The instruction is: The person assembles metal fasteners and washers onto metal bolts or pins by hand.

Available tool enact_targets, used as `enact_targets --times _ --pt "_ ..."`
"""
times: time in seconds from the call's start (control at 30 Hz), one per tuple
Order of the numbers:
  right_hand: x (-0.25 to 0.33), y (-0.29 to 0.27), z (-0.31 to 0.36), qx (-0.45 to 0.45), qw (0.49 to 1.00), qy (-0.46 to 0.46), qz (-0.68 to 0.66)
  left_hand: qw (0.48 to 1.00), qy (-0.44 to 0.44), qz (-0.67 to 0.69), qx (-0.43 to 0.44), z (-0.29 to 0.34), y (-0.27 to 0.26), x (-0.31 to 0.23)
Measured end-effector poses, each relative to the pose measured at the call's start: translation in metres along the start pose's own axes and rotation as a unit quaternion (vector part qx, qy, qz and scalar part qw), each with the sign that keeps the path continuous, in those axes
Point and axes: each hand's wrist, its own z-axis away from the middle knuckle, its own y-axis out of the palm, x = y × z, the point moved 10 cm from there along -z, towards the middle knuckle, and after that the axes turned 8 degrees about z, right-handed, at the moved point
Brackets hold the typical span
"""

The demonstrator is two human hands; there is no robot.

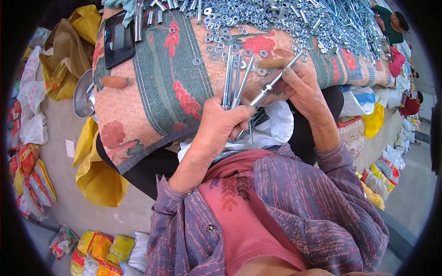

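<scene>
My left hand (225, 122) is closed around several metal anchor bolts (229, 78) with silvery sleeves, their shafts pointing up. Between my two hands slants one more anchor bolt (269, 87), a thin rod with a collar and sleeve. My right hand (301, 85) pinches its upper end between thumb and fingers, while the lower end lies by my left thumb. Just beyond them on the cloth-covered table (124, 106) are loose flat washers (263, 53). A brown, finger-shaped piece (271, 64) shows beside my right fingers; whether it covers a finger I cannot tell.
Heaps of nuts and washers (258, 23) and long bolts (354, 27) cover the table's far side. A phone (119, 40) and a brown rounded piece (115, 82) lie at left. A white bag (278, 124) rests in my lap. Yellow sacks (99, 170) and a metal bowl (84, 94) stand leftward.
</scene>
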Motion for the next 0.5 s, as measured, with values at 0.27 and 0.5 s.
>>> enact_targets --times 0.27,0.5 --pt "-0.008 -0.007 0.003 0.001 0.997 -0.014 -0.080 1.000 -0.016 0.005 0.003 0.000 0.000 0.004" --pt "-0.002 -0.006 0.005 -0.093 0.996 0.002 -0.001 0.999 -0.033 0.027 0.014 -0.003 0.000 0.006"
